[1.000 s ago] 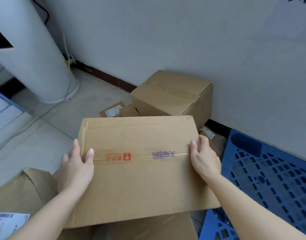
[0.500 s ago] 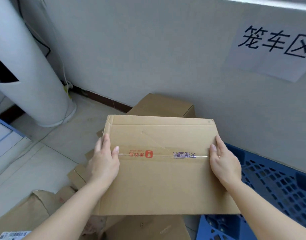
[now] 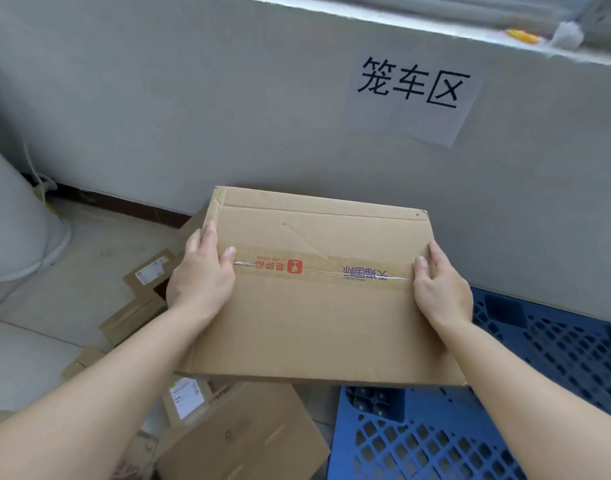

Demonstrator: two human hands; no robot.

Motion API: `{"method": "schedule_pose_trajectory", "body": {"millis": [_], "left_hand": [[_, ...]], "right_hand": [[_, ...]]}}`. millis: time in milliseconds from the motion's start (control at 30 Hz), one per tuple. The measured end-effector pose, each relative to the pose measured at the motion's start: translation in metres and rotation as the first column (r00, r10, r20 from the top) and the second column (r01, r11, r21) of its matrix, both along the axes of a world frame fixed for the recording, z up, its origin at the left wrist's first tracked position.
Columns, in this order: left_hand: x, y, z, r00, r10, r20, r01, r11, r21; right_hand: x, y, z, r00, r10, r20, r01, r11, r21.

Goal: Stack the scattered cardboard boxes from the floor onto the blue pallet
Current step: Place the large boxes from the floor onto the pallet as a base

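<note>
A large taped cardboard box [image 3: 317, 317] is held up in the air in front of me, its top face toward the camera. My left hand [image 3: 201, 275] grips its left edge and my right hand [image 3: 439, 289] grips its right edge. The blue pallet [image 3: 539, 393] lies on the floor at the lower right, partly under the box's right side. Several other cardboard boxes lie on the floor below and left: one [image 3: 248, 438] under my left arm, small flat ones [image 3: 148, 271] further left.
A grey wall with a paper sign [image 3: 414, 91] runs close behind the box and pallet. A white cylindrical unit [image 3: 16, 230] stands at the left on the tiled floor [image 3: 27, 355].
Both hands have raised the box and carried it rightward toward the pallet. My view has tilted up, so the sign now shows fully and the box behind is hidden.
</note>
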State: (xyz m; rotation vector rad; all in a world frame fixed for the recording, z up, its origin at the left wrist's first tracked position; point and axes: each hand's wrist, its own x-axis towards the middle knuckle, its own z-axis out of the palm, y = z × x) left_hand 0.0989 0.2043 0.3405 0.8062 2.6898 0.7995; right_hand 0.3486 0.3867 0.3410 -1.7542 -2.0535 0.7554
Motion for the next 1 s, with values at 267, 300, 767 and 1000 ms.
{"method": "schedule_pose_trajectory", "body": {"millis": [267,300,767,1000], "left_hand": [[0.096,0.044,-0.005,0.997,-0.075,0.018,0.075,0.997,-0.009],[0.11,0.049,-0.007,0.996,-0.08,0.027,0.08,0.997,-0.009],[0.282,0.092,-0.06,0.987,-0.12,0.11,0.12,0.993,0.005],[0.322,0.104,-0.124,0.981,-0.157,0.118,0.161,0.987,-0.027]], "right_hand": [[0.106,0.026,0.005,0.996,-0.081,0.026,0.081,0.997,0.012],[0.122,0.029,0.005,0.996,-0.086,0.036,0.086,0.996,0.006],[0.297,0.055,-0.039,0.987,-0.149,0.058,0.152,0.987,-0.052],[0.346,0.056,-0.107,0.978,-0.192,0.078,0.199,0.976,-0.09]]}}
